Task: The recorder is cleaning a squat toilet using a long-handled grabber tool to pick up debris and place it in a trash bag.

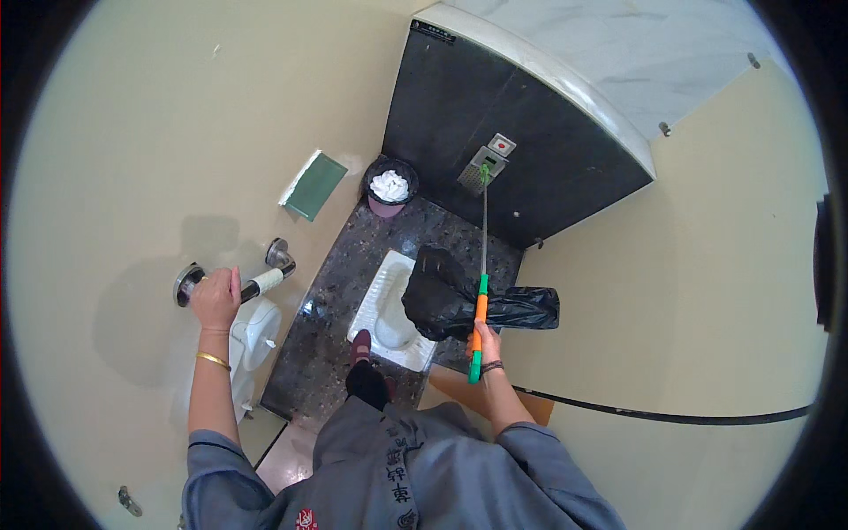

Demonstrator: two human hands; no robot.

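My left hand [215,299] grips the metal grab bar [250,291] on the left wall. In my right hand [485,342] is the orange and green handle of a long-shafted tool [485,232]; its green tip lies in front of the metal flush plate [483,170] on the dark wall. A black plastic bag [440,298] hangs by my right hand, and its narrower part spreads to the right behind the handle. How the bag is held cannot be told. Beneath it is a white squat toilet [391,311], partly hidden by the bag.
A pink waste bin [386,209] with a black liner and white crumpled paper stands in the far left corner. A green panel [317,187] and a white paper dispenser [260,331] are on the left wall. One shoe [360,346] overlaps the toilet's near left edge.
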